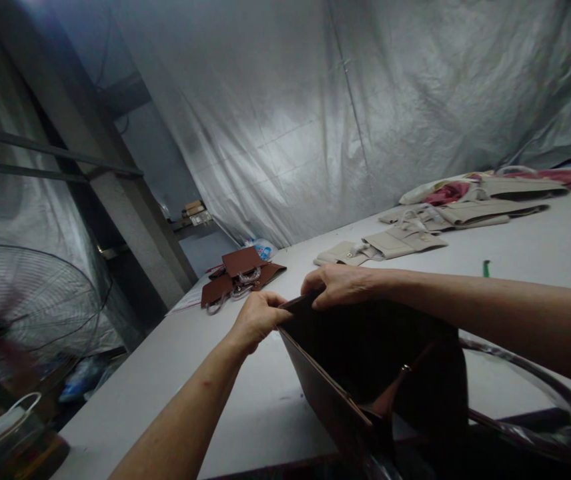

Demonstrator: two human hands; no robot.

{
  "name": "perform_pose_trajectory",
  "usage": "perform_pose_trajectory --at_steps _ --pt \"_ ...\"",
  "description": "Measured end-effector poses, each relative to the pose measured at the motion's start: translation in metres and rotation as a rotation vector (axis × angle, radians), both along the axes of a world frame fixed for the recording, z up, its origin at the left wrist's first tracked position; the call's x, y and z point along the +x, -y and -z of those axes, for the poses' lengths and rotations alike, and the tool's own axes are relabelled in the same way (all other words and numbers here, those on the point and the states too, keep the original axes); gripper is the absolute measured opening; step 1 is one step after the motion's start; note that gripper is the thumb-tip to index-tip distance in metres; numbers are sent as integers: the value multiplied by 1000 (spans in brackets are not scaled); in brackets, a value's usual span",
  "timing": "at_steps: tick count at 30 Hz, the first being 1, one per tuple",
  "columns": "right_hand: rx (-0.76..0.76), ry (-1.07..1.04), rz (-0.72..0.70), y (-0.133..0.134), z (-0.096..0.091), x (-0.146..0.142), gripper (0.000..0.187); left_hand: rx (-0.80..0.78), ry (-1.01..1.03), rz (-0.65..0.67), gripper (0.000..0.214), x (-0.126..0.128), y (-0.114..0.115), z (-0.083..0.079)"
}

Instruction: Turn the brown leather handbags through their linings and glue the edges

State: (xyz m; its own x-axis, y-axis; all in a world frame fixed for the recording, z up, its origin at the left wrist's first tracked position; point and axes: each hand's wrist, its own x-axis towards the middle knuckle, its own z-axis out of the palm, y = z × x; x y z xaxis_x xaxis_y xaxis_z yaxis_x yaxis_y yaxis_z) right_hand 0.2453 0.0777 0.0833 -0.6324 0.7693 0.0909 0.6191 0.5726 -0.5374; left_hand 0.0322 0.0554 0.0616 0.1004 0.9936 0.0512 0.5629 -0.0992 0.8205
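A dark brown handbag [315, 380] stands with its mouth open at the front of the white table [175, 387]. My left hand [260, 319] pinches the bag's rim at its far corner, thumb and fingers closed on the edge. Close beside it, my right hand [333, 285] grips the same rim, fingers bent over into the bag. The inside is very dark, with a small metal fitting on a brown strap. A plastic-wrapped handle [530, 373] hangs out on the right.
Several brown bags [240, 263] lie at the table's far left end. Beige bags [400, 240] lie along the back right, near pink cloth [448, 193]. A fan [25, 307] and a lidded jar [10, 433] stand at left. Silvery sheeting [315, 127] hangs behind.
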Motion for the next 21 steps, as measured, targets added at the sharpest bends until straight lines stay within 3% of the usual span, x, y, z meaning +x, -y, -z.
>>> perform_pose_trajectory --at_steps 4,10,14,18,21 --pt "78 34 -2 3 -4 -9 30 -6 -20 37 15 1 0 -9" --pt "438 229 175 9 -18 -15 26 61 22 90 18 9 -9 -28" --pt "396 256 266 1 -8 -4 28 25 33 38 32 18 -15 -13" --pt "351 239 256 -5 3 7 29 44 90 80 25 24 -18 6" --pt "325 216 240 -5 5 10 28 73 60 71 21 25 -23 9"
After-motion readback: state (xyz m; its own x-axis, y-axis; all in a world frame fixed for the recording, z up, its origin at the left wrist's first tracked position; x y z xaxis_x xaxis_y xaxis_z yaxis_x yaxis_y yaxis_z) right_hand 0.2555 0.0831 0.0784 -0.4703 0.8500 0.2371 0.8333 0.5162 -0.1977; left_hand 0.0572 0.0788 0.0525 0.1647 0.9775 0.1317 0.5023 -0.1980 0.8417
